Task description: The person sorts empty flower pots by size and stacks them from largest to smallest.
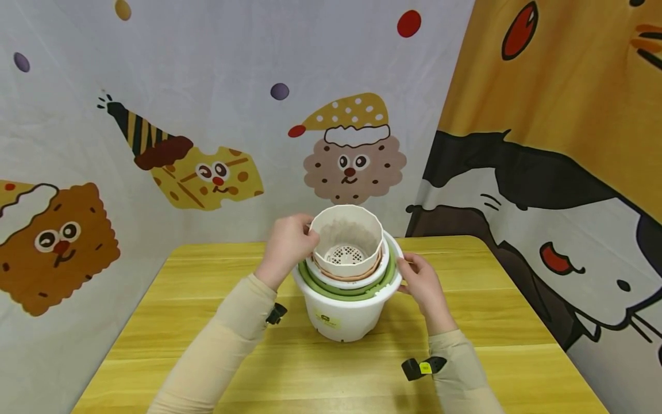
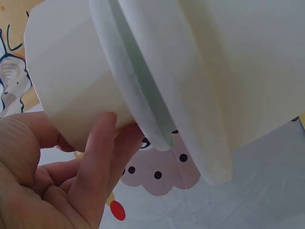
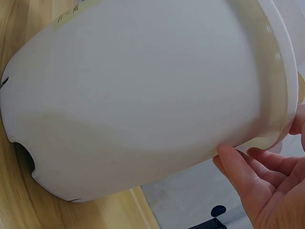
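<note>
Several flower pots stand nested in one another on the table. Outermost is a large white pot with a yellow label. Inside it show a green pot rim, a white rim and a thin terracotta-coloured rim. The innermost cream pot has a perforated, dirt-stained bottom and rises above the others. My left hand pinches that cream pot at its left rim; its fingers lie along the outer wall in the left wrist view. At the stack's right side, my right hand holds the large white pot's rim, thumb above and fingers below.
The stack rests on a yellow wood-grain table, near its far edge. Behind hangs a pale curtain with cartoon biscuits and cheese. An orange cloth with a cartoon cat hangs at the right. Black cameras are strapped to both sleeves.
</note>
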`<state>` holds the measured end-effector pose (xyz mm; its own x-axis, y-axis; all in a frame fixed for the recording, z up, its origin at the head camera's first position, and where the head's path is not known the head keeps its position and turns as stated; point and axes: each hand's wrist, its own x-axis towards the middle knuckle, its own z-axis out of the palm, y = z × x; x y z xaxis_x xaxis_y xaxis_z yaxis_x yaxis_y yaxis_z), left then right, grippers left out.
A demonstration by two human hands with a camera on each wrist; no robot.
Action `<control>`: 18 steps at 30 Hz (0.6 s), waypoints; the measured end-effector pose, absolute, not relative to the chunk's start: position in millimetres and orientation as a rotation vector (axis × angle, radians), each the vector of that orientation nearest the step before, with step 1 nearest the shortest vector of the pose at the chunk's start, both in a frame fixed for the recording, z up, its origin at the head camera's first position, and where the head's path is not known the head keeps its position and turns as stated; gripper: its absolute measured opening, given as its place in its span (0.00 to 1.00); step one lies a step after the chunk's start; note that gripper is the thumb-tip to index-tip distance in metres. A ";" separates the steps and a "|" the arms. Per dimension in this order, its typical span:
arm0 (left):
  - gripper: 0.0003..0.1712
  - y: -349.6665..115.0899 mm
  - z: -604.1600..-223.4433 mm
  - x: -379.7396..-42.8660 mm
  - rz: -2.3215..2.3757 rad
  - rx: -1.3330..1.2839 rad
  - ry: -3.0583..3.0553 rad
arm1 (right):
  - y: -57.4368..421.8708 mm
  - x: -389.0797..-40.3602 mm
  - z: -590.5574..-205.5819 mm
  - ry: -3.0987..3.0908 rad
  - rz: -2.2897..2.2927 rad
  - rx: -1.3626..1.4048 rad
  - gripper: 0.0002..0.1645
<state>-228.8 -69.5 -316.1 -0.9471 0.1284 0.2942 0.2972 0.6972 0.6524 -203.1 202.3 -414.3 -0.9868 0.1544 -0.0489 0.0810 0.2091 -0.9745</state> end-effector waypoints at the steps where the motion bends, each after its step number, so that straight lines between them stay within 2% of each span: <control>1: 0.14 -69.6 -316.1 -228.5 -1.058 -0.345 -2.680 | 202.2 -203.1 -414.1 -2.396 1.926 -0.234 0.27; 18: 0.16 -67.7 -318.8 -224.8 -0.946 -0.367 -2.634 | 202.3 -203.3 -413.3 -2.396 1.925 -0.240 0.27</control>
<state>-224.8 -67.7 -318.8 -0.9167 0.1312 0.3774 0.3414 0.7480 0.5691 -203.3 202.3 -413.3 -0.9862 0.1573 -0.0515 0.0842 0.2086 -0.9744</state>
